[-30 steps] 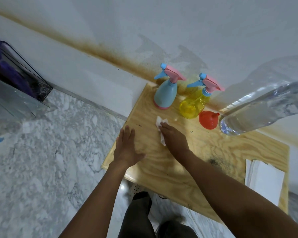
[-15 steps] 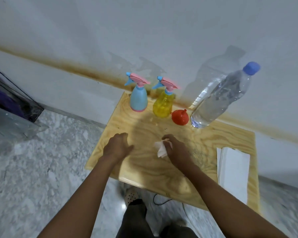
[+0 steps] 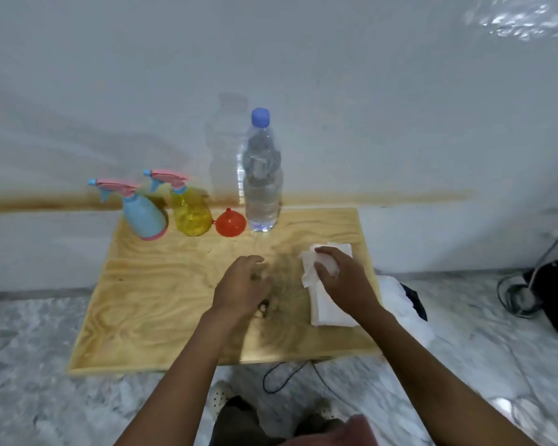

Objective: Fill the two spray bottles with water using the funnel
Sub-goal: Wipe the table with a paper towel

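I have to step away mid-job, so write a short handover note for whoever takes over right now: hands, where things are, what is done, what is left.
Left hand: empty, fingers loosely curled, over the middle of the light plywood table.
Right hand: closed on a crumpled white tissue, above the stack of white paper napkins at the table's right.
Back row, left to right: blue spray bottle with pink trigger, yellow spray bottle with pink trigger, small red funnel mouth down, clear water bottle with blue cap, capped and standing.
Done: both sprayer heads are on; fill levels cannot be judged.
Left: put down the tissue, check levels and top up if needed.
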Demonstrator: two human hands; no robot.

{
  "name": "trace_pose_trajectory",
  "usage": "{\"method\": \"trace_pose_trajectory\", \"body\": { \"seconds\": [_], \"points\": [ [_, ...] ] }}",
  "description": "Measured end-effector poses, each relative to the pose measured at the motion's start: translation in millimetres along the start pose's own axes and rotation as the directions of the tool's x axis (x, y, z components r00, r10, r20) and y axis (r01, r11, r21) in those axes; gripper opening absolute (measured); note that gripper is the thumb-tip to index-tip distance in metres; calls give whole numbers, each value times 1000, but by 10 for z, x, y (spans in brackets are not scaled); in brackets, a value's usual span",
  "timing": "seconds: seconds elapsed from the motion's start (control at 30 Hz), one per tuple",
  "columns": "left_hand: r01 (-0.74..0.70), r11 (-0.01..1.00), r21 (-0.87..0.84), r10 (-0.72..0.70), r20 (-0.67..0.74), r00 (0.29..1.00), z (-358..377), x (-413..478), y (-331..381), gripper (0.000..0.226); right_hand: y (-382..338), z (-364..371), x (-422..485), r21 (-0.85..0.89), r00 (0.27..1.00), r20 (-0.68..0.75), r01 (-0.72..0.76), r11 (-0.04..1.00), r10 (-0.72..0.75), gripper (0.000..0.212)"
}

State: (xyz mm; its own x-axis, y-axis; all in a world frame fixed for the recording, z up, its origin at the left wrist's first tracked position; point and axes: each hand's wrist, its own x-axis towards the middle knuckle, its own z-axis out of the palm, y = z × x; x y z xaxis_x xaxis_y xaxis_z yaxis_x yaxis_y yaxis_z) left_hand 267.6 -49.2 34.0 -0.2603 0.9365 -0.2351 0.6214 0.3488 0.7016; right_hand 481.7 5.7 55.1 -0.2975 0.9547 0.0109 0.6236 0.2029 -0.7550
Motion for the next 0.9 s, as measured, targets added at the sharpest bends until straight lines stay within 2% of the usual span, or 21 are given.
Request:
{"method": "trace_pose_trajectory", "body": {
  "seconds": [0.2,0.4,0.53,0.67,0.9],
  "points": [
    [-73,994,78,64,112,992,738,103,629,45,633,-542,-325,58,970,-160,-178,982,185,31],
    [-105,965,239,49,229,972,1467,262,857,70,1183,-844,-550,148,904,-251,-319,936,347,31],
    [-65,946,316,0,203,979,1786,399,871,79,1558,-963,-638,148,884,-261,-361,921,389,32],
    [6,922,387,-79,174,982,1963,465,858,73,1951,-1087,-743,122,879,-248,-388,914,407,32],
    [48,886,462,-127,141,982,2017,521,914,70,2620,-1224,-731,54,862,-251,-443,895,441,32]
  ]
}}
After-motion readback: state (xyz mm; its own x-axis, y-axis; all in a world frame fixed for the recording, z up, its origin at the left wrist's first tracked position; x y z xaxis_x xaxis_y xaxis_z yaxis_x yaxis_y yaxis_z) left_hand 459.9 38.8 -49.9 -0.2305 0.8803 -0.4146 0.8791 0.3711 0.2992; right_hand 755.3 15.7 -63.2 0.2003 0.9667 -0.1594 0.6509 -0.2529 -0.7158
